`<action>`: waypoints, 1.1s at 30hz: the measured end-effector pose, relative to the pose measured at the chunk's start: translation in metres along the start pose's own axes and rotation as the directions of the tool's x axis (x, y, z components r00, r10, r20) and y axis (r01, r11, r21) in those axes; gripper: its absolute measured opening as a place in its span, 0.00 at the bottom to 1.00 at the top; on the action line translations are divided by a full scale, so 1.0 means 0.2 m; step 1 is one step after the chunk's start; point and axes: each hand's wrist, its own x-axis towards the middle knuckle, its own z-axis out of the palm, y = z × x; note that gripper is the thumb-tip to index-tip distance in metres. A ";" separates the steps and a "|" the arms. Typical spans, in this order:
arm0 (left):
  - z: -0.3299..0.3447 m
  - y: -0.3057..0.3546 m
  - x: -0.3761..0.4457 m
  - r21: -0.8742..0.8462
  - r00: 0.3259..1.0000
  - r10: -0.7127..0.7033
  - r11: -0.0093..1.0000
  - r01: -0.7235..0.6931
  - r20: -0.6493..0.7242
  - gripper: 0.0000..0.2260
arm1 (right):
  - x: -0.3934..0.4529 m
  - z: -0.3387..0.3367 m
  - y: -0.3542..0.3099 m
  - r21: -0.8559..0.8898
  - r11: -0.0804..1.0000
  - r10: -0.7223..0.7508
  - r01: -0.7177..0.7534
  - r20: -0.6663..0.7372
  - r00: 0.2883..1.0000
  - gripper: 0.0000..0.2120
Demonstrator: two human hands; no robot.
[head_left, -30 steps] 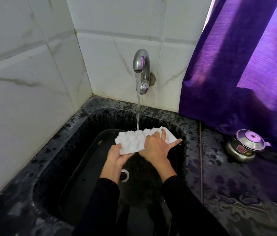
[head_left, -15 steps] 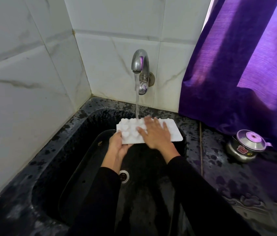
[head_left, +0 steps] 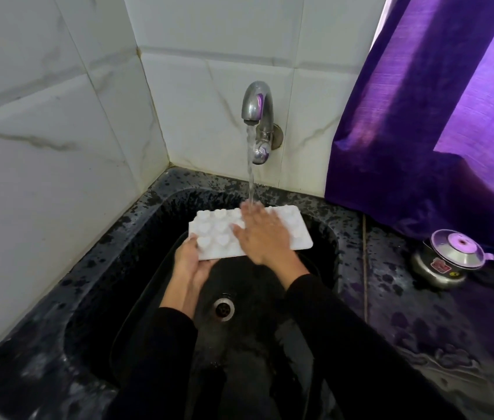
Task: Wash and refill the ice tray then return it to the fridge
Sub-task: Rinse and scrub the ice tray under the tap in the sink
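A white ice tray point(head_left: 218, 234) with heart-shaped bumps is held level over the black sink point(head_left: 136, 262), its bumpy underside facing up. My left hand point(head_left: 189, 262) grips its near-left corner from below. My right hand point(head_left: 262, 234) lies flat on top of the tray with its fingers spread and covers the tray's middle. Water runs from the steel tap point(head_left: 257, 110) and lands on my right hand's fingers and the tray's far edge.
The sink drain point(head_left: 223, 309) lies below the tray. White marble tiles close the left and back sides. A purple curtain point(head_left: 427, 116) hangs at the right over the wet black counter point(head_left: 421, 334), where a small steel lidded pot point(head_left: 447, 259) stands.
The tray has been raised from a tilt to level under the stream. My right hand has slid flat across its top, toward the far edge and into the water.
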 end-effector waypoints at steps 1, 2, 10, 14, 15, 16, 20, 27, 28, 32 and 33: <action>-0.04 0.03 0.00 0.003 1.000 0.020 1.000 -0.020 -0.013 0.13 | 0.00 -0.01 0.07 0.014 0.997 0.075 -0.076 0.034 0.997 0.31; -0.06 0.05 0.00 0.010 0.999 0.035 0.999 -0.035 -0.023 0.12 | -0.01 -0.01 0.13 0.023 0.986 0.162 -0.164 0.080 0.984 0.32; 0.04 -0.06 -0.01 0.016 0.999 -0.047 0.999 0.047 -0.005 0.15 | 0.00 0.04 -0.18 0.005 0.996 0.091 -0.092 0.024 0.996 0.35; 0.05 -0.07 -0.02 0.024 0.998 -0.060 0.998 0.060 -0.002 0.15 | -0.04 0.05 -0.23 -0.016 0.992 -0.122 0.122 -0.009 0.992 0.30; 0.03 -0.05 -0.02 0.013 0.998 -0.054 0.998 0.054 -0.015 0.16 | -0.04 0.04 -0.19 -0.014 0.994 -0.104 0.104 -0.018 0.994 0.30; 0.01 -0.03 -0.01 -0.007 0.999 -0.041 0.999 0.041 -0.022 0.15 | -0.04 0.03 -0.13 -0.003 0.998 -0.061 0.061 -0.015 0.998 0.31; -0.06 0.01 -0.03 -0.015 0.999 -0.027 1.000 0.027 -0.018 0.13 | -0.06 0.01 0.13 0.009 0.961 0.271 -0.275 0.126 0.954 0.35; 0.08 -0.13 -0.11 0.074 0.992 -0.127 0.989 0.127 -0.010 0.15 | -0.08 0.06 -0.17 0.031 0.999 0.037 -0.038 0.024 0.999 0.30; 0.09 -0.14 -0.12 0.087 0.990 -0.143 0.986 0.143 -0.003 0.15 | -0.08 0.07 -0.20 0.026 0.999 -0.046 0.046 0.014 0.999 0.29; 0.08 -0.10 -0.11 0.085 0.992 -0.127 0.989 0.125 0.014 0.15 | -0.09 0.05 -0.10 0.019 0.995 -0.096 0.096 -0.002 0.995 0.33; 0.07 -0.08 -0.10 0.069 0.994 -0.110 0.992 0.109 0.014 0.16 | -0.09 0.04 -0.04 0.036 0.998 -0.048 0.048 0.014 0.999 0.36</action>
